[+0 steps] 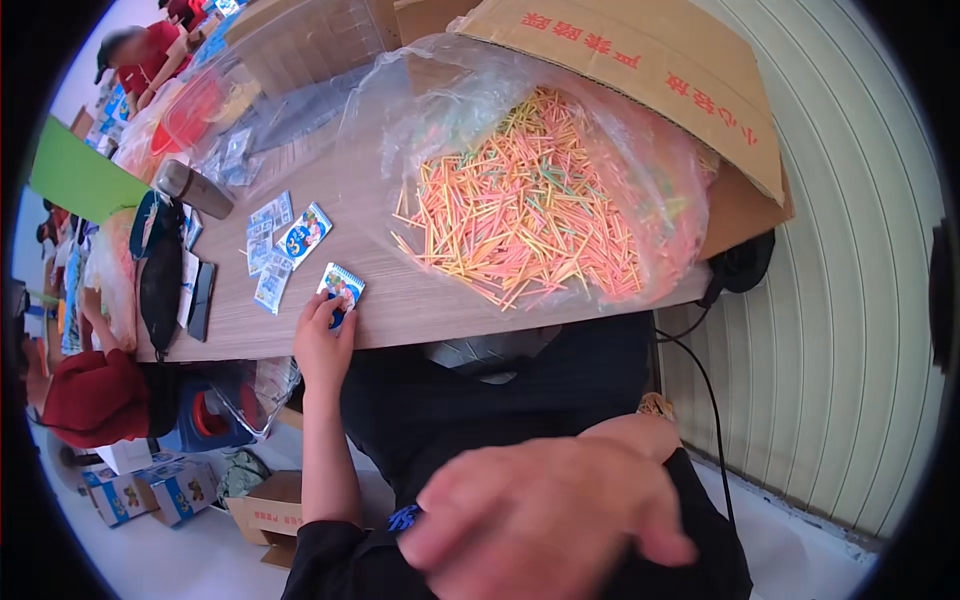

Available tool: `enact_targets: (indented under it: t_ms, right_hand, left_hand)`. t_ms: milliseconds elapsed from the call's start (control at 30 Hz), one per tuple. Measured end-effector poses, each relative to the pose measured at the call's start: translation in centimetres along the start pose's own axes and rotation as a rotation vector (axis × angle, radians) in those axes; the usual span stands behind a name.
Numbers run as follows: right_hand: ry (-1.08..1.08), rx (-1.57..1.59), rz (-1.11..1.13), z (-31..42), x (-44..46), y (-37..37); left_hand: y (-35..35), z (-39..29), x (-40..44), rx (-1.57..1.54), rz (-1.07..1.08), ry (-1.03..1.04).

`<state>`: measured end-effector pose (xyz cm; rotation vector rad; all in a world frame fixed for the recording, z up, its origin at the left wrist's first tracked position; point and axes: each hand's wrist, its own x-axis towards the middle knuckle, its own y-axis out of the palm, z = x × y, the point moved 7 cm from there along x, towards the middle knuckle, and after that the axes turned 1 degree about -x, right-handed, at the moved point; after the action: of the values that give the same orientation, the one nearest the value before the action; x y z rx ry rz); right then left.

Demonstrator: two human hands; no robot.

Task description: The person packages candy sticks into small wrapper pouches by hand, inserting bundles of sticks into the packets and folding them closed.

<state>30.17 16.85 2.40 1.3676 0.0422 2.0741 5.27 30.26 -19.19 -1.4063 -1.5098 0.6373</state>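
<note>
Stretched across the middle of the frame, a wood-grained table [410,312]. At upper right, an open cardboard box [640,70], apparently facing inward to give easy reach into a clear plastic bag [425,85] of pink, yellow and green sticks [530,205]. At lower centre, close to the lens and blurred, the right hand [545,510], fingers seemingly curled; cannot tell whether holding anything. Left of centre, the left hand [325,332], fingers and thumb bent over the lower end of a blue-and-white packet [343,281], probably to steady it; cannot tell pinch from press. Packet under the left fingertips, well apart from the right hand; up and left, another packet [305,236] beside paler packets [272,282].
</note>
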Motion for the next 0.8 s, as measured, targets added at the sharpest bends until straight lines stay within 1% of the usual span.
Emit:
enact_targets:
  t_ms: [67, 100, 133, 167, 200, 233, 267, 300, 367, 433, 467, 500, 533, 567, 633, 700, 733, 800]
  right_hand:
    - [0.405, 0.039, 0.141, -4.3, -2.8, -2.1]
    - [0.607, 0.071, 0.241, -7.8, -6.0, -3.0]
    - [0.927, 0.080, 0.291, -11.7, -10.4, -4.4]
    - [1.255, -0.029, 0.310, -15.5, -15.3, -6.4]
    - [1.489, -0.237, 0.284, -19.4, -21.8, -9.4]
    - [1.680, -0.410, 0.179, -23.0, -29.2, -12.3]
    - [1.861, -0.597, 0.067, -23.8, -31.7, -14.8]
    - [1.864, -0.601, 0.079, -24.8, -33.4, -16.3]
    - [1.843, -0.602, 0.078, -26.3, -32.2, -17.6]
    - [1.810, -0.605, 0.068, -27.0, -31.8, -17.5]
    - [1.788, -0.621, 0.056, -29.2, -30.2, -17.5]
    - [1.766, -0.648, 0.040, -28.1, -30.5, -18.2]
    - [1.757, -0.664, 0.029, -26.2, -31.9, -18.4]
    - [1.753, -0.666, 0.019, -26.4, -31.9, -18.6]
    - [1.729, -0.668, -0.007, -27.2, -31.2, -19.1]
    - [1.710, -0.660, 0.004, -26.4, -31.8, -19.1]
    - [1.697, -0.658, 0.014, -24.9, -31.5, -20.2]
    - [1.642, -0.688, 0.026, -21.7, -30.3, -25.7]
  left_hand:
    - [-0.4, 0.0, 1.1, -0.066, 0.134, -0.096]
    - [-0.6, 0.2, 1.6, -0.096, 0.198, -0.146]
    - [-1.0, 0.4, 2.1, -0.084, 0.197, -0.154]
    - [-1.2, 0.3, 2.5, -0.095, 0.217, -0.134]
    - [-1.1, 0.2, 2.9, -0.111, 0.234, -0.115]
    - [-1.0, 0.1, 3.2, -0.130, 0.257, -0.094]
    - [-1.2, 0.1, 3.6, -0.131, 0.254, -0.101]
    - [-1.1, 0.1, 3.9, -0.144, 0.280, -0.114]
    - [-1.1, 0.5, 4.1, -0.161, 0.344, -0.143]
    - [-1.2, 0.6, 4.4, -0.129, 0.366, -0.125]
    - [-1.3, 1.1, 3.8, -0.019, 0.381, -0.113]
    - [-1.0, 1.3, 3.6, 0.084, 0.389, -0.095]
    - [-0.8, 1.0, 3.5, 0.113, 0.366, -0.077]
    - [-0.6, 0.1, 3.8, 0.144, 0.353, -0.064]
    - [-0.1, -1.1, 4.9, 0.134, 0.345, -0.061]
    - [-0.9, -2.2, 4.9, 0.116, 0.310, -0.086]
    - [-1.6, -2.1, 4.7, 0.122, 0.303, -0.103]
    - [-1.6, -1.0, 4.5, 0.090, 0.338, -0.083]
